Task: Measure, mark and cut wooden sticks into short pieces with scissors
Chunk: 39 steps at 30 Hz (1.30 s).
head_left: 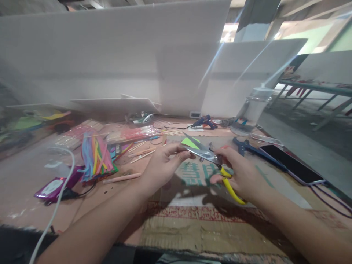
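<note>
Gripping yellow-handled scissors [215, 157], right hand [241, 173] curled around handles [230, 189]; left hand [161, 162] half-curled at blades [200, 151], its hold unclear.

The cardboard sheet [192, 234] lies at the middle of the front edge of the table [90, 216]. The scissors [207, 155] are positioned above the sheet, between the left hand [161, 163] and the right hand [242, 170]. Left of the sheet: the strip bundle [97, 157], with the pouch [55, 186] to its left and front. Stick packs [132, 135] lie behind the bundle. The glue gun [205, 123] sits near the rear edge; a panel [110, 55] stands behind it. The container [250, 110] occupies the right rear corner; the phone [293, 164] lies along the right edge.
</note>
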{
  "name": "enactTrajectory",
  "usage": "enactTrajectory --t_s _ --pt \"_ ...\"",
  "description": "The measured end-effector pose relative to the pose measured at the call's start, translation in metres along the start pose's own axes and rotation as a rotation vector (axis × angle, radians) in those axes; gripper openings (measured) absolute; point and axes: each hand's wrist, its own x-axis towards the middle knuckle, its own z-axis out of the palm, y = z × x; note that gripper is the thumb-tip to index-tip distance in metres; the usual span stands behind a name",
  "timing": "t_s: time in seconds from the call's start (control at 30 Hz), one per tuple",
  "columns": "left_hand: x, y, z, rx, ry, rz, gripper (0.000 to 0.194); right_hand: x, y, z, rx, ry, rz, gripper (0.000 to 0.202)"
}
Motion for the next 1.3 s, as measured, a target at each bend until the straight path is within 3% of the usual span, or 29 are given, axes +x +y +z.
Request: enactTrajectory --t_s 0.33,0.53,0.63,0.73,0.9,1.13,1.3 --pt "-0.003 0.003 0.001 0.103 0.054 -0.013 0.015 0.000 -0.002 0.001 -0.065 0.017 -0.092 0.052" --pt "0.002 -0.003 -0.002 0.133 0.002 -0.087 0.017 -0.004 0.003 0.001 -0.089 -0.088 0.020 0.041" --pt "0.017 -0.015 -0.020 0.076 0.035 -0.096 0.019 -0.001 0.013 -0.004 -0.120 -0.062 0.149 0.044" --pt "0.034 -0.030 -0.046 0.086 0.152 -0.127 0.021 0.006 0.022 -0.010 -0.148 -0.106 0.265 0.040" --pt "0.055 -0.051 -0.077 0.287 0.183 -0.200 0.022 0.005 0.017 -0.002 -0.173 -0.277 0.159 0.033" --pt "0.079 -0.068 -0.089 0.649 0.041 -0.230 0.022 -0.018 0.024 0.033 -0.081 -0.386 0.033 0.036" --pt "0.118 -0.092 -0.085 0.907 -0.008 -0.222 0.022 -0.023 0.033 0.041 -0.031 -0.385 0.033 0.034"
